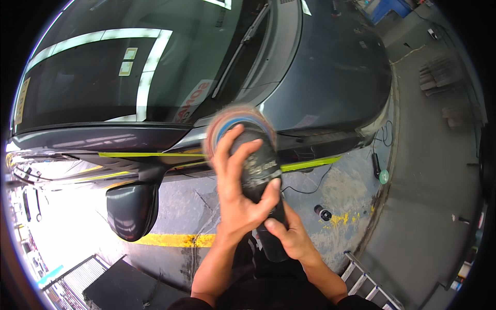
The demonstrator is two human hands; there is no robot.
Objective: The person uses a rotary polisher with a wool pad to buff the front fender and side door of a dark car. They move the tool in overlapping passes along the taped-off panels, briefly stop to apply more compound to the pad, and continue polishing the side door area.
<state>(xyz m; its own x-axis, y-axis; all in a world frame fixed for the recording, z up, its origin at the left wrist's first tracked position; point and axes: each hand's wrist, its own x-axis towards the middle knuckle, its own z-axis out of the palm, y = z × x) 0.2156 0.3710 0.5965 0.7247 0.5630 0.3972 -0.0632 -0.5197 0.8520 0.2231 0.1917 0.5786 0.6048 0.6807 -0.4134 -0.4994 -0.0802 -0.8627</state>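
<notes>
A black power polisher (261, 168) is held in both of my hands. Its round pad (213, 135), reddish-brown with a blue ring, is blurred and lies over the dark car's (336, 67) body near the base of the windshield. My left hand (235, 188) wraps over the polisher's head from above, fingers spread across it. Lower down, my right hand (292, 235) grips the handle, thumb on top. Yellow-green masking tape (312, 164) runs along the car's side below the pad. Whether the pad touches the paint I cannot tell.
The car's side mirror (132, 209) juts out left of my arms. A thin cord (305, 191) trails right of the polisher. On the floor lie a black tool (376, 164) with a green end and a small dark bottle (323, 213). A ladder (361, 281) stands lower right.
</notes>
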